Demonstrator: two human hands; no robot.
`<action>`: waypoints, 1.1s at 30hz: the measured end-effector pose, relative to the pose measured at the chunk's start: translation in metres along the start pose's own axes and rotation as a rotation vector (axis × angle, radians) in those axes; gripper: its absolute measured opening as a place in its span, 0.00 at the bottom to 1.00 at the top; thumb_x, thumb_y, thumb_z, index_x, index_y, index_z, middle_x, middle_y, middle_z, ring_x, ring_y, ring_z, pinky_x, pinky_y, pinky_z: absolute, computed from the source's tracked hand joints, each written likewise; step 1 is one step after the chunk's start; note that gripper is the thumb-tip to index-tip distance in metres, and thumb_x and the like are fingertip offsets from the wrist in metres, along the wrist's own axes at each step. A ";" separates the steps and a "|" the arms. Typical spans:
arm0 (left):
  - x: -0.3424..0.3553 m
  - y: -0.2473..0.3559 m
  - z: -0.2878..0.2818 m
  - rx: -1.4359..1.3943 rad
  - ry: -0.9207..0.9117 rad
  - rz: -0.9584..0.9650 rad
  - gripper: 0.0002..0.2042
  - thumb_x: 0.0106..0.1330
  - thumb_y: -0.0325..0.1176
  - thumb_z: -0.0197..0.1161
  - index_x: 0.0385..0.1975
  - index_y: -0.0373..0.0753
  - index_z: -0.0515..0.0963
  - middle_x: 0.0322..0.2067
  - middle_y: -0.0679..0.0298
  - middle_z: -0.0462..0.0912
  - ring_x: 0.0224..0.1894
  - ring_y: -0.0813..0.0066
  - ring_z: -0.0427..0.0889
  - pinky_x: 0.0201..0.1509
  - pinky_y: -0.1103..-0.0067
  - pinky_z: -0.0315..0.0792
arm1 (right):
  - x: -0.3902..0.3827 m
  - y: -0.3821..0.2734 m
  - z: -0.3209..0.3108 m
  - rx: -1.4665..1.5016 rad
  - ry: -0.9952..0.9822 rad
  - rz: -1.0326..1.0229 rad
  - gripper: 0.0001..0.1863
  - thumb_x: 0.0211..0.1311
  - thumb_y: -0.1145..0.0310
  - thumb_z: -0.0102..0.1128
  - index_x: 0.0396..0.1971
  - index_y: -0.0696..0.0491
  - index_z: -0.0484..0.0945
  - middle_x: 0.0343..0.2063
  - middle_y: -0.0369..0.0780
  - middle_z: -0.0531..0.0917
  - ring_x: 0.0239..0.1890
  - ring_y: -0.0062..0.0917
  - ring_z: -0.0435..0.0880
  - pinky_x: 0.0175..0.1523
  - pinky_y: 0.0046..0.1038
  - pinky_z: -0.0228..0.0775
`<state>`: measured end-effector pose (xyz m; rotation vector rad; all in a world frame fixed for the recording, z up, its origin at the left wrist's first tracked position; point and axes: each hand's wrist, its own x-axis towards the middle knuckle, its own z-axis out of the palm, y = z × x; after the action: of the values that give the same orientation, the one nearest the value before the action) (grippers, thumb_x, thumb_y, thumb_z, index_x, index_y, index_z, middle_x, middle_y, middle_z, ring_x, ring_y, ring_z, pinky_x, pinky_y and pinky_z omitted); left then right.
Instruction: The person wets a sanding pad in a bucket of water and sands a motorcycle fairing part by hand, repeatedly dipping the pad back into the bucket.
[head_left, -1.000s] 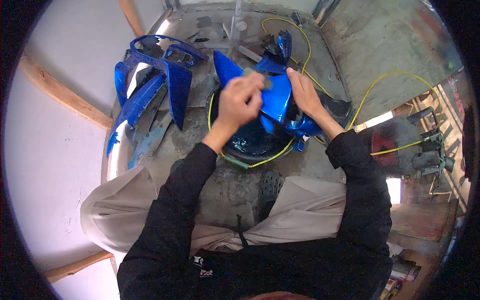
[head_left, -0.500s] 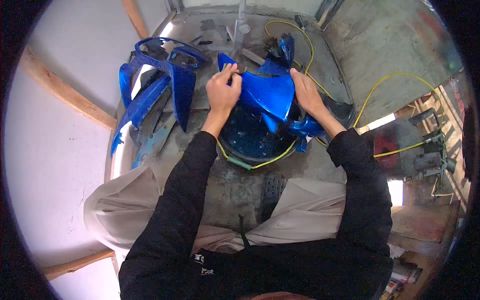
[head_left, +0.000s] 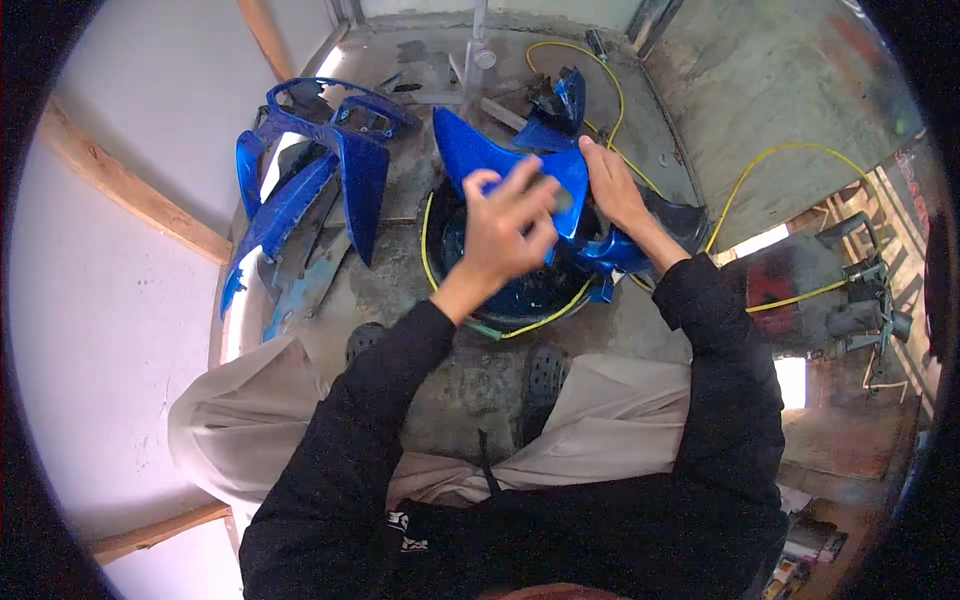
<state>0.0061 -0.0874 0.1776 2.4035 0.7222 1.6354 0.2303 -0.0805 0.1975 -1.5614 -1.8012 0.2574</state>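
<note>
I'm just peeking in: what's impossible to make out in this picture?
All in the head view:
- Small thing at the left hand: blurred and partly covered by fingers; its kind is unclear.
- Right hand's underside: turned away from the camera, so its grip is unclear.
- Dark basin's far side: hidden by the blue panel and left hand.
- Left shoe: mostly behind the black sleeve.
</note>
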 end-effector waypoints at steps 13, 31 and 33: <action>-0.004 -0.012 -0.009 -0.023 -0.028 0.034 0.18 0.55 0.28 0.63 0.47 0.46 0.85 0.45 0.69 0.89 0.64 0.68 0.77 0.60 0.63 0.57 | 0.005 -0.018 0.004 0.108 0.105 -0.109 0.26 0.80 0.55 0.38 0.36 0.65 0.74 0.34 0.58 0.80 0.43 0.55 0.79 0.48 0.45 0.67; -0.009 -0.053 -0.001 0.199 0.101 -0.086 0.15 0.54 0.28 0.64 0.43 0.43 0.85 0.51 0.63 0.86 0.53 0.69 0.83 0.58 0.64 0.59 | 0.008 -0.026 0.000 0.032 -0.067 0.056 0.24 0.80 0.58 0.37 0.40 0.65 0.75 0.37 0.58 0.81 0.44 0.55 0.78 0.48 0.47 0.67; -0.011 -0.006 -0.001 0.020 0.048 -0.018 0.17 0.54 0.26 0.63 0.45 0.44 0.86 0.50 0.59 0.87 0.56 0.71 0.83 0.60 0.66 0.59 | 0.006 -0.018 -0.001 0.066 -0.097 0.162 0.23 0.80 0.59 0.37 0.45 0.65 0.75 0.41 0.57 0.81 0.47 0.54 0.78 0.50 0.46 0.68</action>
<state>0.0004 -0.0872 0.1666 2.3719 0.7697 1.6921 0.2175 -0.0793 0.2110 -1.6749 -1.7225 0.4711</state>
